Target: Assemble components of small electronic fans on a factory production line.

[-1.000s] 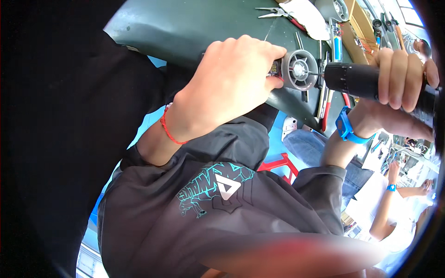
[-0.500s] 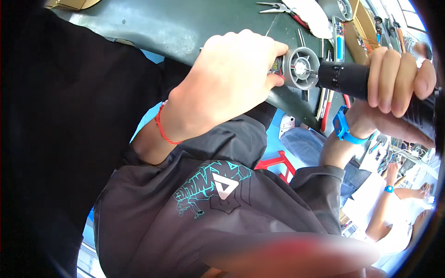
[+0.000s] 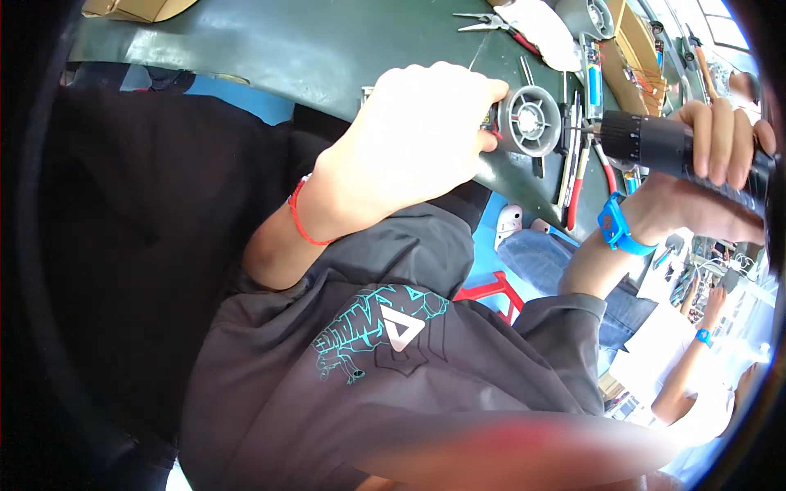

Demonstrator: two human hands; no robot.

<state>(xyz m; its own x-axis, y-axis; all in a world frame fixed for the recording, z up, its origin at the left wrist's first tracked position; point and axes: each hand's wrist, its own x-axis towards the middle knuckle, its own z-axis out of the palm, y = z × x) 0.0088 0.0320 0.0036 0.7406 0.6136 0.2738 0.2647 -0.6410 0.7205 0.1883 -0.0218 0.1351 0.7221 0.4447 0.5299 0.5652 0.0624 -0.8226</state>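
My left hand (image 3: 422,135) is closed around a small device with a digital display at its end, mostly hidden under the fingers. From the device's far side a round grey fan housing (image 3: 530,123) with spokes faces up over the table. My right hand (image 3: 725,151) grips a black powered screwdriver (image 3: 659,143) lying level, its thin bit (image 3: 583,129) pointing left toward the fan housing. A gap shows between the bit's tip and the housing.
On the dark green table (image 3: 311,49) lie needle-nose pliers (image 3: 491,23), a white object (image 3: 544,37) and red-handled tools (image 3: 575,196). Another grey fan housing (image 3: 585,16) and a cardboard box (image 3: 634,65) stand beyond. A red stool (image 3: 495,288) is below; another person (image 3: 696,393) works at right.
My right hand has drawn the screwdriver to the right, away from the fan housing, so its bit now shows. My left hand stays nearly in place, still gripping the device.
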